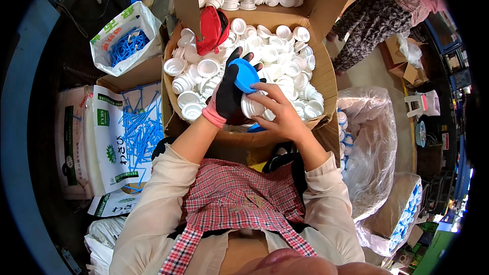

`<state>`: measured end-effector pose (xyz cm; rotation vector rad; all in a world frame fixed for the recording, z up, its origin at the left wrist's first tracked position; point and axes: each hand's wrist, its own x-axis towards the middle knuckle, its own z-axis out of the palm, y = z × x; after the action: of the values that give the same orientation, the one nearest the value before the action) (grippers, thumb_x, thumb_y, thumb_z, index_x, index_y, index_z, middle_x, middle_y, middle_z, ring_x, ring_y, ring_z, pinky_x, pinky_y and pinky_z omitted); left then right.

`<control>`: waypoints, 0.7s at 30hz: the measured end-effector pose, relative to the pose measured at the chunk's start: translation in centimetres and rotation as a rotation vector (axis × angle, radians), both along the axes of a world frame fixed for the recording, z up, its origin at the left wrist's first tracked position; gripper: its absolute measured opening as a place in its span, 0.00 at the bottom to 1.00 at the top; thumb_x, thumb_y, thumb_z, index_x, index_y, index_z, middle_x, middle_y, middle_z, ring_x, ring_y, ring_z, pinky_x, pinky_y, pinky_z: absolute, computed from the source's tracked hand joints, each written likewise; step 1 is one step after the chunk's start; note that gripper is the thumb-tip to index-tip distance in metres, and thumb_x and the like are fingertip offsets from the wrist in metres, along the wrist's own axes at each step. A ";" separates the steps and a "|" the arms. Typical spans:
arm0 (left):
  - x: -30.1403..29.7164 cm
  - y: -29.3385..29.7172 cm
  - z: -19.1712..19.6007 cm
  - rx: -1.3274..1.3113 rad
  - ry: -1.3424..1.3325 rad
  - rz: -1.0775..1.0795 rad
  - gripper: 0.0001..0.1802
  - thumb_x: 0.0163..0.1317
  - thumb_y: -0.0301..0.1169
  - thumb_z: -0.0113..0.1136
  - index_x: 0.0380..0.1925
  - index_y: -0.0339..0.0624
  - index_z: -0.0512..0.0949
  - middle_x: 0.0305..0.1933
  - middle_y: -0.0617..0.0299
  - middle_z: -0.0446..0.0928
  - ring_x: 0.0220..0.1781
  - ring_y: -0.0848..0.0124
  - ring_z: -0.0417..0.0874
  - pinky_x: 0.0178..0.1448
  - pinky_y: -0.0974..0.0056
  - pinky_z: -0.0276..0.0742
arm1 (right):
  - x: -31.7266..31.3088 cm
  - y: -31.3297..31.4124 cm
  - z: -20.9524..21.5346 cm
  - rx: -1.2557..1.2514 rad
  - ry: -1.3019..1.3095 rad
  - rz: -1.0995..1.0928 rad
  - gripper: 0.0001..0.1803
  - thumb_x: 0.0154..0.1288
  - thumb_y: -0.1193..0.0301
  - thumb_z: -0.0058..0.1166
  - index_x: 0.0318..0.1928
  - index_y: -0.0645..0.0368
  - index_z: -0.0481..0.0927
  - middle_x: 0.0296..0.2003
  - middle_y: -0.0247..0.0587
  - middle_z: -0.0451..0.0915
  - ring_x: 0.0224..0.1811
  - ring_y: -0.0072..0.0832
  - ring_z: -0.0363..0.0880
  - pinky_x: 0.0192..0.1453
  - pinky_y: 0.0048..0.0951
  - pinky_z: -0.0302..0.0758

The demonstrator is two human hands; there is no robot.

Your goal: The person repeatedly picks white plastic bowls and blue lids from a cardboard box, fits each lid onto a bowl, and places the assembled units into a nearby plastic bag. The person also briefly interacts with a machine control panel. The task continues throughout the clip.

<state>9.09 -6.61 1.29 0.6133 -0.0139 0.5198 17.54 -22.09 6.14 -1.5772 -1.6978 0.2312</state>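
- The left hand [227, 97], in a black glove with a pink cuff, has its grip closed around a blue cap [245, 75], thumb and fingers curled behind it.
- The right hand [277, 112] is bare; its grip is closed on a white ribbed plug [252, 106], fingertips pinching the rim just under the blue cap.
- Cap and plug touch, held between both hands above the near edge of the cardboard box [326, 74].
- The cardboard box is filled with loose white plugs [285, 61]; a red pouch [211, 29] lies against its far left corner.
- Behind the box, a second carton [326, 0] holds more white plugs.
- Left of the box, a white printed sack [109, 132] with green and black markings lies open, with blue sticks [140, 127] spilling over it.
- Far left of the box, a white bag [119, 40] with green lettering holds more blue sticks.
- Right of the box, a clear plastic bag [372, 137] holds finished blue-and-white pieces [342, 132]; another such bag [402, 214] sits nearer.
- Far right of the box, another person [377, 15] in patterned clothes.
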 end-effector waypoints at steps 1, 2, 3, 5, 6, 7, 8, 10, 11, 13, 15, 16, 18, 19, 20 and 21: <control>-0.2 -0.7 0.3 -0.001 -0.050 0.040 0.38 0.63 0.51 0.54 0.69 0.57 0.52 0.67 0.59 0.57 0.68 0.55 0.62 0.65 0.45 0.67 | -0.3 0.2 -0.1 0.010 -0.001 -0.006 0.31 0.42 0.79 0.64 0.53 0.56 0.76 0.57 0.45 0.69 0.58 0.43 0.68 0.62 0.38 0.68; -0.3 -1.0 0.5 -0.001 -0.097 0.080 0.38 0.63 0.50 0.55 0.70 0.58 0.52 0.67 0.60 0.57 0.68 0.56 0.62 0.65 0.45 0.67 | -0.6 0.4 0.0 -0.004 0.026 -0.013 0.31 0.42 0.79 0.64 0.53 0.56 0.77 0.57 0.45 0.69 0.58 0.44 0.68 0.62 0.39 0.68; -0.3 -0.9 0.5 0.025 -0.099 0.094 0.38 0.64 0.48 0.55 0.70 0.60 0.50 0.66 0.61 0.56 0.68 0.56 0.61 0.64 0.45 0.68 | -0.8 0.5 0.2 -0.017 0.052 -0.019 0.30 0.42 0.78 0.64 0.53 0.56 0.77 0.57 0.45 0.68 0.58 0.44 0.68 0.62 0.39 0.68; -0.9 -1.1 1.7 0.154 0.007 0.162 0.38 0.63 0.48 0.56 0.70 0.60 0.50 0.65 0.61 0.57 0.66 0.55 0.63 0.62 0.45 0.70 | -1.1 0.6 0.2 -0.036 0.097 -0.036 0.29 0.45 0.77 0.64 0.53 0.56 0.77 0.58 0.45 0.68 0.59 0.43 0.67 0.62 0.38 0.67; -1.1 -1.0 2.2 0.218 0.059 0.197 0.38 0.63 0.48 0.57 0.70 0.60 0.51 0.64 0.60 0.58 0.66 0.55 0.64 0.61 0.45 0.71 | -1.1 0.5 0.4 -0.049 0.202 -0.024 0.29 0.46 0.77 0.64 0.53 0.56 0.76 0.59 0.44 0.67 0.60 0.41 0.67 0.62 0.38 0.67; -0.9 -0.4 1.7 0.124 0.049 0.160 0.36 0.65 0.47 0.55 0.69 0.60 0.52 0.62 0.60 0.59 0.62 0.54 0.69 0.59 0.45 0.74 | -1.1 0.4 0.6 -0.062 0.308 -0.012 0.29 0.47 0.77 0.64 0.54 0.56 0.76 0.59 0.44 0.67 0.61 0.39 0.66 0.63 0.38 0.67; -0.7 0.8 1.2 -0.046 0.033 0.085 0.31 0.67 0.49 0.48 0.68 0.59 0.54 0.63 0.54 0.62 0.61 0.50 0.70 0.59 0.44 0.74 | -1.0 0.3 0.7 -0.075 0.413 0.002 0.29 0.49 0.77 0.64 0.55 0.56 0.75 0.59 0.43 0.67 0.62 0.38 0.66 0.63 0.37 0.66; -1.3 3.2 0.2 -0.158 0.000 -0.104 0.30 0.69 0.54 0.40 0.68 0.60 0.55 0.64 0.47 0.63 0.64 0.44 0.68 0.58 0.44 0.75 | -0.6 -0.1 0.3 -0.031 0.920 -0.008 0.30 0.53 0.79 0.63 0.58 0.56 0.72 0.61 0.39 0.66 0.64 0.33 0.64 0.64 0.36 0.65; -1.2 4.1 -0.3 -0.239 -0.080 -0.289 0.33 0.68 0.57 0.37 0.68 0.57 0.56 0.67 0.40 0.60 0.67 0.40 0.64 0.55 0.43 0.77 | 0.6 -0.4 -0.6 0.070 0.847 0.012 0.30 0.52 0.79 0.63 0.58 0.57 0.71 0.62 0.39 0.66 0.65 0.32 0.63 0.64 0.35 0.65; -1.3 4.3 0.2 -0.334 -0.048 -0.389 0.35 0.67 0.59 0.38 0.67 0.52 0.57 0.66 0.39 0.61 0.64 0.38 0.66 0.47 0.42 0.80 | 2.6 -0.3 -1.7 0.169 0.817 0.034 0.32 0.51 0.81 0.64 0.59 0.59 0.71 0.63 0.39 0.65 0.67 0.32 0.62 0.64 0.33 0.66; -1.7 4.4 -0.3 -0.230 -0.078 -0.532 0.36 0.67 0.57 0.39 0.68 0.50 0.56 0.70 0.44 0.59 0.66 0.48 0.67 0.57 0.46 0.74 | 1.3 -0.4 0.1 0.156 1.059 0.018 0.35 0.49 0.84 0.64 0.61 0.58 0.70 0.64 0.38 0.64 0.67 0.31 0.62 0.63 0.32 0.67; -2.2 3.5 0.3 0.061 0.004 -0.451 0.35 0.67 0.55 0.39 0.68 0.48 0.56 0.70 0.49 0.61 0.67 0.55 0.67 0.64 0.50 0.66 | 0.8 -0.6 0.7 0.160 1.006 -0.035 0.35 0.50 0.84 0.64 0.61 0.58 0.70 0.64 0.37 0.64 0.66 0.30 0.63 0.62 0.31 0.69; -2.4 2.2 1.4 0.526 0.173 -0.309 0.33 0.69 0.50 0.39 0.68 0.43 0.56 0.69 0.55 0.63 0.68 0.64 0.66 0.72 0.56 0.55 | 0.3 -0.2 0.7 0.206 0.812 -0.067 0.35 0.50 0.80 0.65 0.61 0.57 0.70 0.63 0.37 0.65 0.64 0.28 0.65 0.57 0.29 0.72; -2.2 1.7 1.8 0.705 0.252 -0.245 0.32 0.70 0.48 0.38 0.68 0.41 0.56 0.69 0.57 0.63 0.69 0.66 0.65 0.73 0.57 0.53 | 0.2 -0.1 0.7 0.180 0.619 -0.131 0.35 0.50 0.79 0.67 0.61 0.57 0.70 0.62 0.39 0.66 0.61 0.29 0.67 0.55 0.28 0.73; -2.4 1.3 1.9 0.796 0.295 -0.202 0.36 0.63 0.51 0.45 0.68 0.44 0.57 0.69 0.58 0.63 0.69 0.66 0.64 0.73 0.58 0.51 | -0.1 -0.1 0.6 0.150 0.428 -0.194 0.35 0.49 0.77 0.68 0.60 0.57 0.70 0.60 0.40 0.67 0.59 0.30 0.69 0.52 0.28 0.74; -2.4 1.1 1.9 0.886 0.310 -0.151 0.41 0.57 0.53 0.52 0.67 0.46 0.59 0.69 0.59 0.63 0.69 0.67 0.64 0.74 0.58 0.50 | -0.3 0.4 0.7 0.164 0.302 -0.234 0.36 0.46 0.76 0.70 0.59 0.57 0.71 0.57 0.44 0.70 0.54 0.33 0.72 0.48 0.27 0.74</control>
<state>6.65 -5.48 3.20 1.5423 0.0039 0.2457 17.24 -21.71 6.81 -1.5172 -1.2583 0.1946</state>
